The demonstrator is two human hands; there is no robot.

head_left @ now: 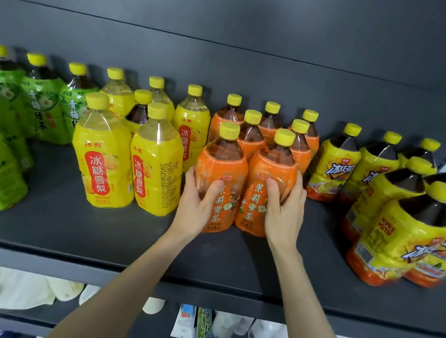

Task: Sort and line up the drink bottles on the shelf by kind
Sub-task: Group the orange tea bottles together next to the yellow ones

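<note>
Dark grey shelf (66, 227), centre: left hand (197, 205) curls round one upright orange bottle (224, 163), thumb across the label, while right hand (284, 213) grips the neighbouring orange bottle (270, 163) just beside it.

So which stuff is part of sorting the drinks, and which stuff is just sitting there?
Part of the job:
- left hand gripping the front-left orange bottle
- right hand gripping the front-right orange bottle
- green bottles, yellow pear bottles, iced tea bottles
- shelf

Just lying about, underneath:
- white things
- packets
</note>
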